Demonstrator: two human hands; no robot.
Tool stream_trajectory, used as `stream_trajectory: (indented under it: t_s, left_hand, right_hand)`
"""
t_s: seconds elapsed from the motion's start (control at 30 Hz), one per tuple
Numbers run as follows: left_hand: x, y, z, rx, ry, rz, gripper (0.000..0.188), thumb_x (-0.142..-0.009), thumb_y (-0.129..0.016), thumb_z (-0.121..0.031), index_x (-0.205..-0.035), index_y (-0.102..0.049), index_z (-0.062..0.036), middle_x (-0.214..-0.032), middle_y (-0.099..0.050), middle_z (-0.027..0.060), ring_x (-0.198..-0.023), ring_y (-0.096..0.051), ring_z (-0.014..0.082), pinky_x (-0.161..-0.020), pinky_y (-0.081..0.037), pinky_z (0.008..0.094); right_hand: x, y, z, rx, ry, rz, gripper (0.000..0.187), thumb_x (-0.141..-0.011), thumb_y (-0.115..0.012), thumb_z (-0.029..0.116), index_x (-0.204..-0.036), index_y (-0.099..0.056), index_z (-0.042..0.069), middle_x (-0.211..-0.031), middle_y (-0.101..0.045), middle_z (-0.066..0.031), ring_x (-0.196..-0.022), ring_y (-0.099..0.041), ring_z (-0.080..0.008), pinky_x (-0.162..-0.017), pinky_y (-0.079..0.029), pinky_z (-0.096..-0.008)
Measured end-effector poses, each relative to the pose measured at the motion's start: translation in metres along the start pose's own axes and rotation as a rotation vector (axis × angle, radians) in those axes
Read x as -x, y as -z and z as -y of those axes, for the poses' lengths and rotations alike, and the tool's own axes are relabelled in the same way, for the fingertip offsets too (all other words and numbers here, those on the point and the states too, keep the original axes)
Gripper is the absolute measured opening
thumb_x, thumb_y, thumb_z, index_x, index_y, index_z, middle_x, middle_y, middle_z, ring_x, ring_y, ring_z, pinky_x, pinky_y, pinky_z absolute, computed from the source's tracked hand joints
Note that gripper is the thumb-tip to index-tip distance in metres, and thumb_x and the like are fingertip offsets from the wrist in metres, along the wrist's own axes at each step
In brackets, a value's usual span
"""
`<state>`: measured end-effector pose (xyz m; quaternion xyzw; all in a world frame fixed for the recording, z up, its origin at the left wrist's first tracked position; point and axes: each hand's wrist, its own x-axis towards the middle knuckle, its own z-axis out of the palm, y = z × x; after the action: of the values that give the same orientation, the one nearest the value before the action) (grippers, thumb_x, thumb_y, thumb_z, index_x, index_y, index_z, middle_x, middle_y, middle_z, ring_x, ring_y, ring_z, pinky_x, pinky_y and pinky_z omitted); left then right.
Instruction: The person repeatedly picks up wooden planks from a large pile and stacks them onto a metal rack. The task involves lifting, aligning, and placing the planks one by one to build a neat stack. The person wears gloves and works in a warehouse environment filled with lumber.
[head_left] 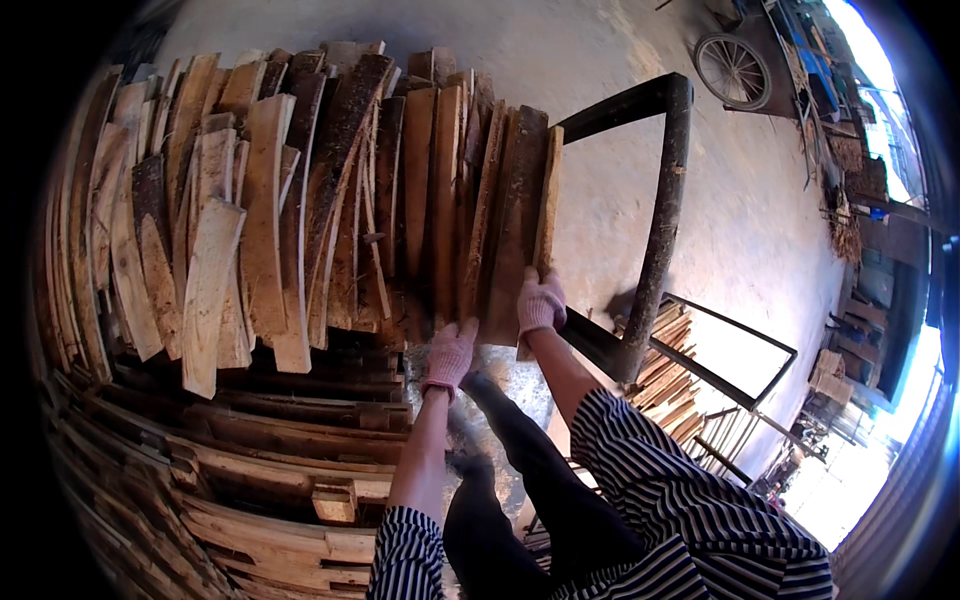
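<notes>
A long row of rough wooden boards (418, 190) stretches across the upper left, their near ends toward me. My left hand (449, 352), in a pink knit glove, touches the near ends of the boards with its fingers spread. To its right, my right hand (541, 300), gloved the same way, closes around the near end of a narrow pale plank (551, 195) at the row's right end. Between the hands lies a wide dark brown board (517, 200). Several lighter boards (213, 300) jut out unevenly at the left.
A dark metal frame (660, 220) rises right of the row. Stacked timber (290, 455) fills the lower left, close to my legs. More thin strips (672, 375) lie at the right beside a second black frame (750, 400). A spoked wheel (733, 72) stands far off.
</notes>
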<state>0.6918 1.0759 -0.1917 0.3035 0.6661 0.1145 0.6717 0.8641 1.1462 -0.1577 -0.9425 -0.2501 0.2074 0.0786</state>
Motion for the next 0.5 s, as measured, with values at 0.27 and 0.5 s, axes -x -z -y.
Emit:
stream_trajectory:
  t_s: [0.27, 0.5]
  left_hand:
    - [0.081, 0.046, -0.047, -0.238, -0.249, -0.09, 0.053, -0.094, -0.065, -0.036, -0.134, -0.059, -0.0009, -0.121, -0.068, 0.0244, -0.111, -0.066, 0.0389, -0.093, -0.052, 0.0428]
    - [0.035, 0.006, -0.036, -0.47, -0.015, -0.109, 0.059, -0.089, -0.069, -0.052, -0.125, -0.064, -0.0057, -0.123, -0.067, 0.0262, -0.118, -0.063, 0.0424, -0.097, -0.053, 0.0438]
  right_hand:
    - [0.093, 0.116, 0.015, -0.394, 0.031, 0.225, 0.042, -0.097, -0.06, 0.037, -0.113, -0.068, -0.001, -0.098, -0.072, -0.0168, -0.091, -0.066, -0.0274, -0.086, -0.05, -0.0378]
    - [0.128, 0.163, 0.024, -0.937, -0.077, 0.612, 0.041, -0.105, -0.05, 0.026, -0.141, -0.058, 0.009, -0.128, -0.066, -0.0112, -0.104, -0.066, -0.0228, -0.094, -0.052, -0.0334]
